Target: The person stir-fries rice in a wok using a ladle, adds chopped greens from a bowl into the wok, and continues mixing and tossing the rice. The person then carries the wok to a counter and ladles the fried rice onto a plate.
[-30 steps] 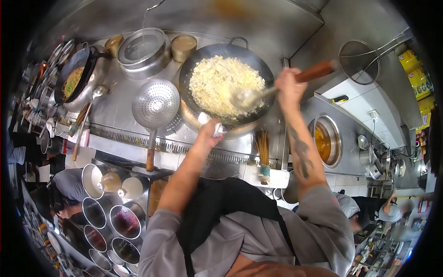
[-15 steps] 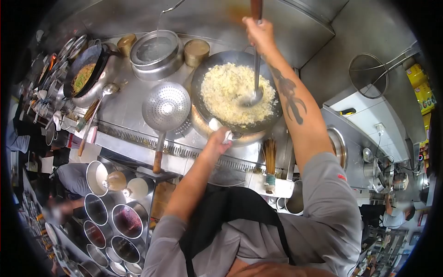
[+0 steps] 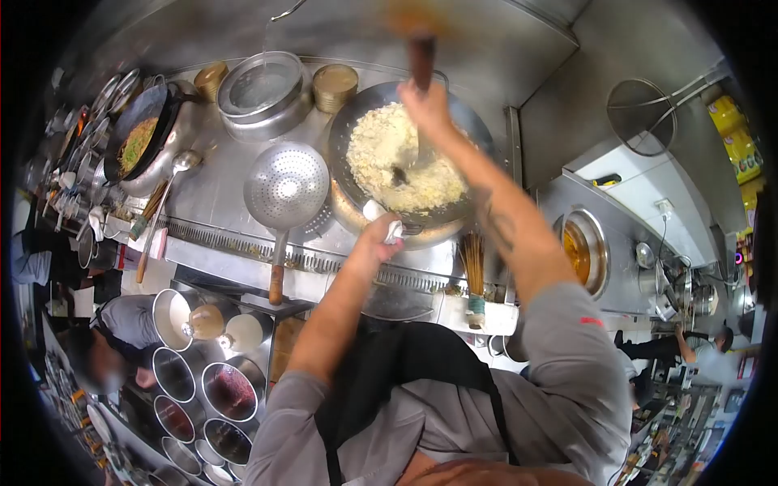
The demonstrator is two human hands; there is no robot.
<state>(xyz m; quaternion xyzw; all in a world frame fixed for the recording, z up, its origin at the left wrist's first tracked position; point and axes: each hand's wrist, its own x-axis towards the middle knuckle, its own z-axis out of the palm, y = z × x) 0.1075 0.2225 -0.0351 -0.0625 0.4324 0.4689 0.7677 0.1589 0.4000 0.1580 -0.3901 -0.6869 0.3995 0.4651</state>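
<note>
My left hand (image 3: 379,237) is closed around a folded white cloth (image 3: 392,230) at the near rim of a large dark wok (image 3: 468,104); the handle under it is mostly hidden. Pale yellow fried rice (image 3: 377,138) is spread over the bottom of the wok. Above the wok, my right hand (image 3: 426,107) grips a ladle by its wooden handle (image 3: 421,61). The ladle's lower end is down in the rice, blurred by motion and partly covered by my hand and forearm.
Left of the wok lies a perforated skimmer (image 3: 287,185). Behind it stands a metal pot of water (image 3: 263,85). A bamboo brush (image 3: 472,279) sits at the near edge. Further left are another wok (image 3: 166,130) with food and a long ladle (image 3: 166,202). Several containers and a co-worker (image 3: 130,320) are lower left.
My right hand has come down and left, closer over the wok, and the ladle has moved left through the rice. My left hand stays on the wok's near rim.
</note>
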